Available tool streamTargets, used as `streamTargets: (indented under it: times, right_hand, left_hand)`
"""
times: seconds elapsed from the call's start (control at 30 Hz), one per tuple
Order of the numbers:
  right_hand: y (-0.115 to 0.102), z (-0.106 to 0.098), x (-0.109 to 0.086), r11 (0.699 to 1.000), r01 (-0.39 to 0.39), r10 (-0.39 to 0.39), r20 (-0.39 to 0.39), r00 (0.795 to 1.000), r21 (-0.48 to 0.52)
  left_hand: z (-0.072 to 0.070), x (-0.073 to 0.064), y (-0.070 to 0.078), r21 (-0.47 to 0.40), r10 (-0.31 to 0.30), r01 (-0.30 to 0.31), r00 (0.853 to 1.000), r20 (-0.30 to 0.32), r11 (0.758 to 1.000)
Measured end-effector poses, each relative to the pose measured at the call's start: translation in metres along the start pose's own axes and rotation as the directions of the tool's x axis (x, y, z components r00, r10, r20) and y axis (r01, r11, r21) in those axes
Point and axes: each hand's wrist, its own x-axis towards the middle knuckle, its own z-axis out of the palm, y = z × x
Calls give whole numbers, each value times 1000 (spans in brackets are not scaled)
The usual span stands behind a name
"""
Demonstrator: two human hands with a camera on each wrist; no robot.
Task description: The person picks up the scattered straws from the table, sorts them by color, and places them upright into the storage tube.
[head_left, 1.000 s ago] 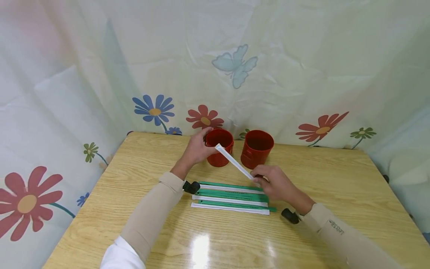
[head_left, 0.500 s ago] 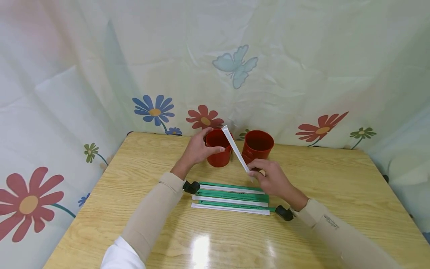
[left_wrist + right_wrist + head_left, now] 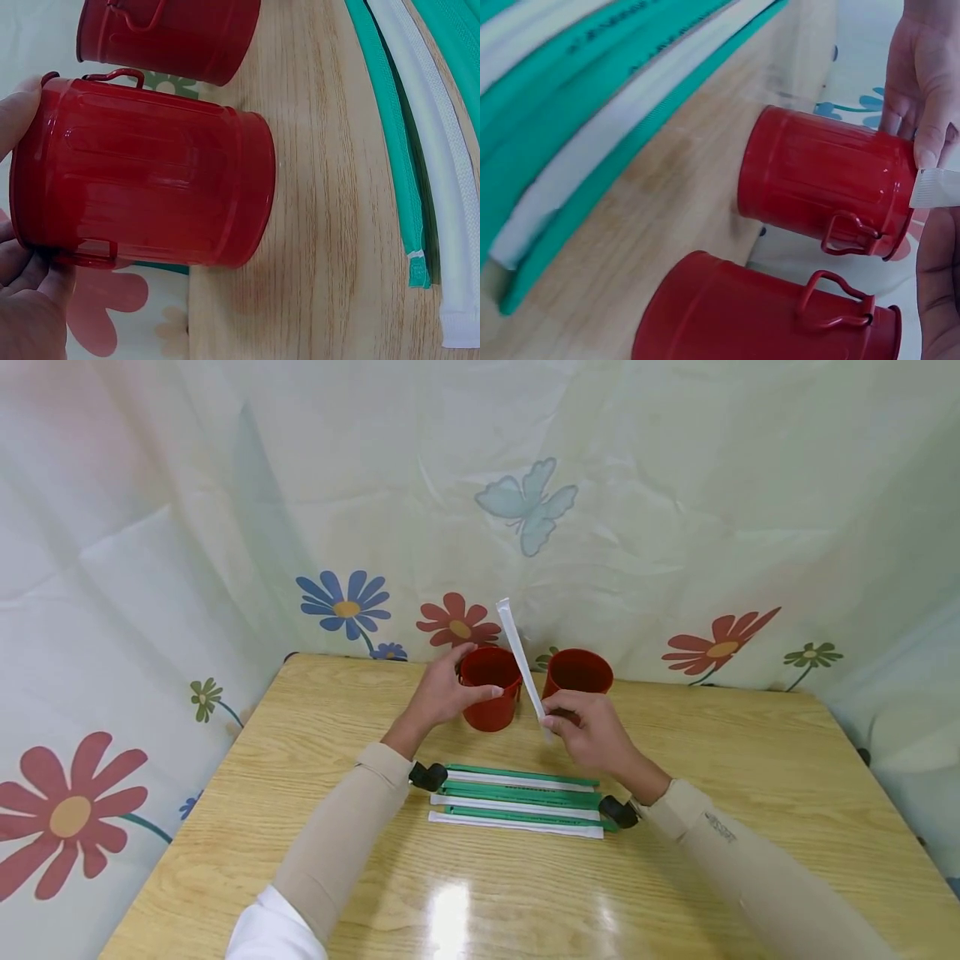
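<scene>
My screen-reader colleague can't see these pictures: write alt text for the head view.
A person's right hand holds a slim white packet up, tilted, while their left hand grips a red bucket beside a matching bucket on a wooden table. In the foreground, slim green and white packets lie side by side.

Red buckets [image 3: 150,172]: glossy, smooth, painted-metal look. Wrapped sticks [image 3: 517,825]: matt, paper-like (crimped, ridged ends). Tabletop [image 3: 697,743]: wood grain, smooth, shiny. Backdrop [image 3: 645,468]: creased, slight sheen.

White glare on tabletop [image 3: 525,889], right-wrist view blurry
</scene>
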Motion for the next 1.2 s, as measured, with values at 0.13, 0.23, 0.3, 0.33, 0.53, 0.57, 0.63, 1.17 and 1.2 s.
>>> streamTargets:
  times: [0.13, 0.23, 0.3, 0.33, 0.53, 0.57, 0.63, 1.17, 1.2]
  right_hand:
    - [-1, -1, 12, 1000, 7, -7, -4, 1000, 17]
    - [-1, -1, 20, 1000, -4, 4, -8, 1000, -4]
    - [-1, -1, 26, 1000, -6, 6, -14, 1000, -16]
    - [-1, -1, 29, 1000, -6, 6, -16, 1000, -18]
    - [-3, -1, 39, 999, -27, 27, -18, 999, -39]
    - [-4, -2, 40, 999, -35, 35, -16, 999, -39]
    - [-5, -2, 42, 998, -47, 47, -13, 999, -40]
    - [-6, 1, 62, 997, -77, 76, -12, 997, -23]
    - [-7, 0, 63, 996, -87, 86, -10, 996, -24]
  left_hand:
    - [-2, 0, 3, -6, 8, -8, 1000, 1, 1000]
    - [-3, 0, 4, -9, 9, -9, 1000, 2, 1000]
    - [-3, 0, 3, -12, 10, -10, 1000, 2, 1000]
    - [-3, 0, 3, -12, 11, -11, 1000, 3, 1000]
    - [-2, 0, 2, -9, 11, -11, 1000, 4, 1000]
    - [-2, 1, 2, -10, 12, -12, 1000, 5, 1000]
    - [-1, 1, 2, -9, 13, -13, 1000, 6, 1000]
    - [-2, 1, 0, 0, -1, 1, 1000, 11, 1000]
    - [-2, 1, 0, 3, 1, -1, 1000, 11, 1000]
